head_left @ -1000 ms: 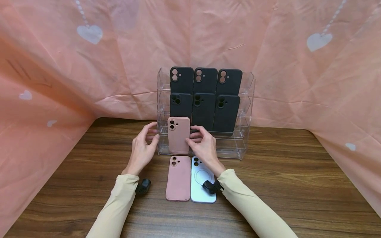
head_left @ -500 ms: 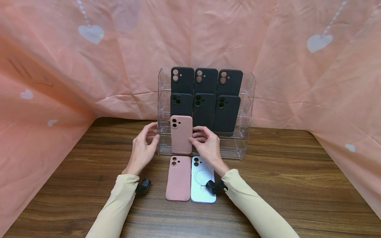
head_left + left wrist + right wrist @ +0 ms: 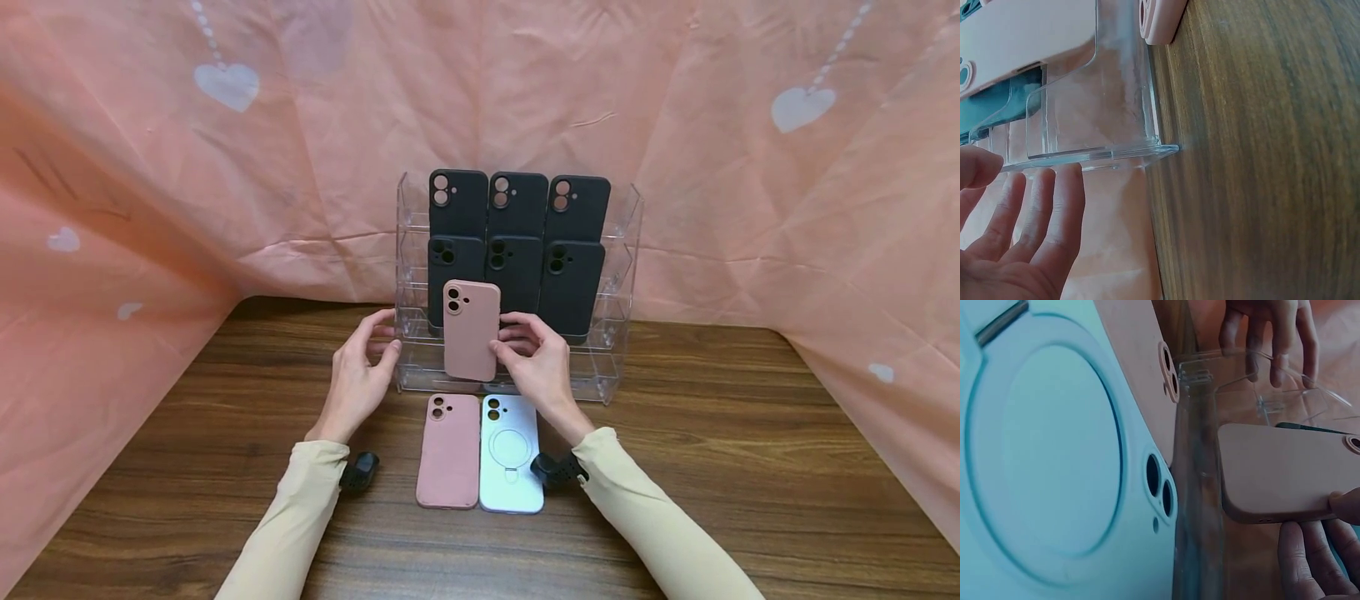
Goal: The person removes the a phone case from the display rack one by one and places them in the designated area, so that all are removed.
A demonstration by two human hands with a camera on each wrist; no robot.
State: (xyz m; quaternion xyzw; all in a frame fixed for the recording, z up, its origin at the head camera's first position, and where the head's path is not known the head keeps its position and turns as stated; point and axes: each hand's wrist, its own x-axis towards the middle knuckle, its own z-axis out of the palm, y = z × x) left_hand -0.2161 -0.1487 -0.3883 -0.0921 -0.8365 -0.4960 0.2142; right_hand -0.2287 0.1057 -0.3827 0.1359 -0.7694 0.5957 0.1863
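Note:
My right hand pinches the right edge of a pink phone case, thumb on its front and fingers behind. The case is upright, slightly tilted, in front of the lower tiers of a clear acrylic display rack. In the right wrist view its lower end appears apart from the rack's front strip. My left hand touches the outside of the rack's left side panel with fingertips and thumb, fingers nearly straight. Another pink phone case and a white phone case with a ring lie side by side before the rack.
Several black phone cases stand in two rows on the rack's upper tiers. A wooden table carries everything. Pink cloth with white hearts hangs behind and at both sides.
My right hand has moved the pink phone case rightward and a little upward, off the bottom tier at the rack's left end. My left hand has stayed at the side panel.

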